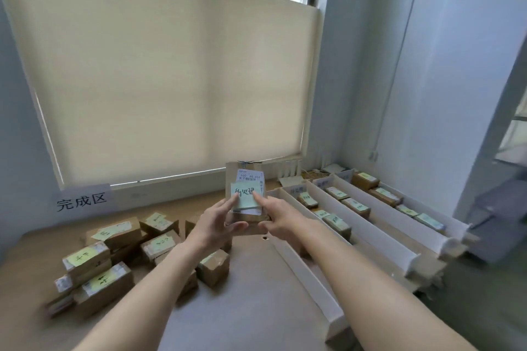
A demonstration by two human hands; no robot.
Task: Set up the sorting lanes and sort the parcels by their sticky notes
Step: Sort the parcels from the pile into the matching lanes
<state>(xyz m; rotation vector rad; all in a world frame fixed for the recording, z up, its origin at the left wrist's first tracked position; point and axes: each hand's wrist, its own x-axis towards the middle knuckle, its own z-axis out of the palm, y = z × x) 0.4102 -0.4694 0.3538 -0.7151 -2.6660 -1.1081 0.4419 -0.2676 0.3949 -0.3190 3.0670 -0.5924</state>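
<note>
A brown parcel point(245, 179) stands upright in the air between both hands, above the counter point(256, 293). The left hand point(216, 222) makes its grip on the parcel's lower left edge, thumb on the front face. The right hand point(275, 218) holds the lower right, its forefinger laid straight on the green sticky note point(245, 196). Left of the grip lies a heap of parcels point(114, 253); right of it, the white sorting lanes point(356, 225).

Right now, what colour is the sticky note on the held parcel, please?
Pale green sticky note, head view.
</note>
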